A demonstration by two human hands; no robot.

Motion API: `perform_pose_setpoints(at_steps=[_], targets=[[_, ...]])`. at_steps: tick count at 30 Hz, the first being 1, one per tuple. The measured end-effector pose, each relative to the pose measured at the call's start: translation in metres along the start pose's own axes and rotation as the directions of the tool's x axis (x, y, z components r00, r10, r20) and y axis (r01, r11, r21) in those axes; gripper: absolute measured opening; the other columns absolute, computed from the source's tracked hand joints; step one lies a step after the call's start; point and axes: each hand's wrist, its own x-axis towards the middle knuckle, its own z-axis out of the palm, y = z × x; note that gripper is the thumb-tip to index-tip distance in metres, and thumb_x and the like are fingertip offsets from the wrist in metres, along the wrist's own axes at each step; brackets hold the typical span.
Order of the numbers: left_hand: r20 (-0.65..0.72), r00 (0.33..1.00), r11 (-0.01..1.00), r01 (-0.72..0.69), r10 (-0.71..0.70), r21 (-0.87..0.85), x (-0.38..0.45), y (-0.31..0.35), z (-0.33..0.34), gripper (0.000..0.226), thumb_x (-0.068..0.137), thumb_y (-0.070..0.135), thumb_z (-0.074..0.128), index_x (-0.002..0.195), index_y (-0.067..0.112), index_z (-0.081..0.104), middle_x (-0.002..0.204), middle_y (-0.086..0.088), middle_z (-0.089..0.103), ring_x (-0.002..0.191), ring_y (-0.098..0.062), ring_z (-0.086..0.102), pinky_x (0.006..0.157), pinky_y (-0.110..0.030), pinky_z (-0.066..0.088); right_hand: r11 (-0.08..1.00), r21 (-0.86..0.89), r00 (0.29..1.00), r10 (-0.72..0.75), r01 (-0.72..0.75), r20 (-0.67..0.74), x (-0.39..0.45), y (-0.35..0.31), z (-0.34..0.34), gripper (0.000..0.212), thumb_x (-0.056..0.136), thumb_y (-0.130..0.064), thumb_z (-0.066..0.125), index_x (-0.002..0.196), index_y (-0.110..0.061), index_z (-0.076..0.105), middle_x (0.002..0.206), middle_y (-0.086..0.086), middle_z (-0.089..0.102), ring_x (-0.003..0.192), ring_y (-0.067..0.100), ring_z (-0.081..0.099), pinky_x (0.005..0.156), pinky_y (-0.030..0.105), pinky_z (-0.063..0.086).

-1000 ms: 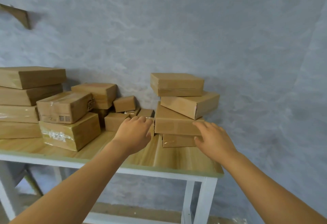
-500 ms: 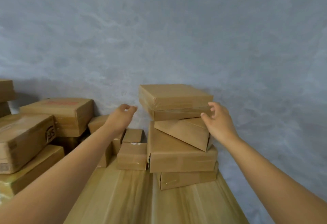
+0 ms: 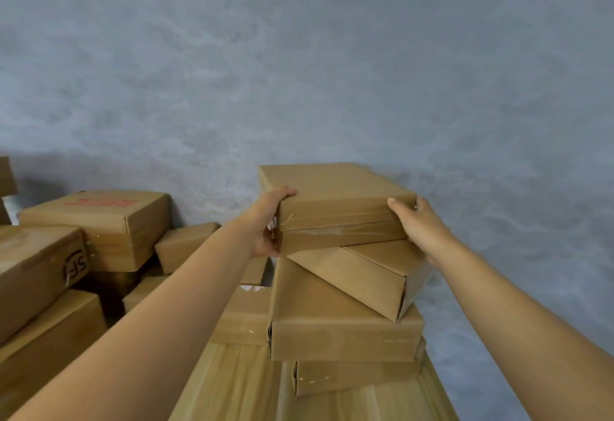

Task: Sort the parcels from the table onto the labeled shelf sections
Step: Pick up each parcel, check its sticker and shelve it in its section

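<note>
A flat brown cardboard parcel tops a stack of parcels on the right part of the wooden table. My left hand grips its near left corner, thumb on the lid and fingers under the edge. My right hand holds its near right corner, thumb on the front face. Under it lies a skewed parcel, then a large parcel, then a thin bottom parcel. No shelf is in view.
More cardboard parcels crowd the left side: one with a red mark, one with a black logo, and small ones behind my left arm. A grey wall stands close behind the stack.
Both hands have closed in from either side of the stack and taken hold of the top parcel. The camera has come nearer to the table.
</note>
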Motion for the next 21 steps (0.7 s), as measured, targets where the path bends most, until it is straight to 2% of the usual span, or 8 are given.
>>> perform_pose_setpoints(at_steps=[2, 5, 9, 12, 14, 16, 18, 21], targets=[[-0.003, 0.999, 0.999, -0.034, 0.034, -0.019, -0.002, -0.003, -0.001, 0.029, 0.087, 0.039, 0.068, 0.096, 0.014, 0.056, 0.095, -0.013, 0.055, 0.083, -0.03, 0.058, 0.076, -0.043, 0.054, 0.999, 0.035, 1.0, -0.003, 0.003, 0.013, 0.003, 0.003, -0.004, 0.085, 0.089, -0.069, 0.049, 0.154, -0.019, 0.028, 0.154, 0.004, 0.04, 0.138, 0.029, 0.043, 0.113, 0.048, 0.038], [0.015, 0.993, 0.993, -0.115, 0.115, -0.01, -0.002, -0.007, -0.005, 0.038, 0.084, 0.038, 0.072, 0.111, 0.015, 0.06, 0.102, -0.014, 0.058, 0.089, -0.03, 0.06, 0.082, -0.044, 0.055, 0.994, 0.107, 0.998, 0.007, -0.014, 0.065, 0.003, 0.003, -0.016, 0.086, 0.086, -0.072, 0.05, 0.151, -0.019, 0.034, 0.151, 0.003, 0.043, 0.134, 0.029, 0.045, 0.112, 0.051, 0.038], [0.073, 0.971, 0.974, -0.227, 0.226, 0.01, -0.007, -0.008, -0.013, 0.044, 0.08, 0.036, 0.074, 0.117, 0.016, 0.062, 0.119, -0.016, 0.059, 0.106, -0.034, 0.061, 0.1, -0.049, 0.051, 0.938, 0.337, 0.98, 0.017, -0.084, 0.197, 0.0, 0.005, -0.03, 0.064, 0.086, -0.053, 0.067, 0.139, -0.023, 0.048, 0.133, 0.004, 0.058, 0.12, 0.024, 0.057, 0.107, 0.047, 0.045], [0.133, 0.956, 0.964, -0.265, 0.26, 0.02, -0.014, -0.009, -0.018, 0.065, 0.071, 0.039, 0.08, 0.127, 0.012, 0.062, 0.133, -0.019, 0.06, 0.12, -0.038, 0.06, 0.099, -0.052, 0.051, 0.867, 0.474, 0.952, -0.001, -0.152, 0.306, -0.009, 0.007, -0.041, 0.048, 0.092, -0.041, 0.065, 0.134, -0.02, 0.053, 0.125, 0.005, 0.066, 0.115, 0.023, 0.061, 0.098, 0.041, 0.05], [0.158, 0.943, 0.954, -0.3, 0.292, 0.025, -0.021, -0.011, -0.019, 0.065, 0.073, 0.038, 0.078, 0.13, 0.012, 0.061, 0.134, -0.018, 0.061, 0.122, -0.037, 0.059, 0.097, -0.049, 0.053, 0.822, 0.535, 0.939, -0.002, -0.195, 0.345, -0.018, 0.006, -0.048, 0.047, 0.09, -0.041, 0.067, 0.131, -0.021, 0.057, 0.122, 0.006, 0.069, 0.114, 0.025, 0.063, 0.092, 0.04, 0.052], [0.167, 0.932, 0.943, -0.332, 0.322, 0.036, -0.028, -0.012, -0.019, 0.061, 0.076, 0.038, 0.074, 0.129, 0.013, 0.061, 0.131, -0.016, 0.063, 0.121, -0.034, 0.06, 0.092, -0.045, 0.055, 0.803, 0.558, 0.933, -0.005, -0.21, 0.359, -0.026, 0.004, -0.052, 0.046, 0.088, -0.043, 0.068, 0.128, -0.022, 0.06, 0.12, 0.006, 0.07, 0.113, 0.026, 0.064, 0.091, 0.04, 0.052], [0.151, 0.931, 0.934, -0.348, 0.333, 0.084, -0.033, -0.013, -0.018, 0.059, 0.078, 0.043, 0.072, 0.129, 0.016, 0.06, 0.13, -0.013, 0.064, 0.12, -0.032, 0.061, 0.092, -0.044, 0.055, 0.818, 0.541, 0.934, -0.016, -0.192, 0.356, -0.03, 0.004, -0.051, 0.047, 0.088, -0.046, 0.066, 0.128, -0.024, 0.06, 0.12, 0.005, 0.07, 0.113, 0.025, 0.064, 0.094, 0.042, 0.052], [0.029, 0.944, 0.904, -0.323, 0.329, 0.281, -0.044, -0.015, -0.012, 0.06, 0.082, 0.058, 0.068, 0.129, 0.024, 0.055, 0.121, -0.006, 0.068, 0.11, -0.027, 0.066, 0.096, -0.047, 0.054, 0.852, 0.514, 0.953, -0.067, -0.1, 0.297, -0.039, 0.003, -0.043, 0.053, 0.088, -0.051, 0.066, 0.133, -0.026, 0.055, 0.125, 0.003, 0.067, 0.114, 0.023, 0.063, 0.101, 0.045, 0.049]])
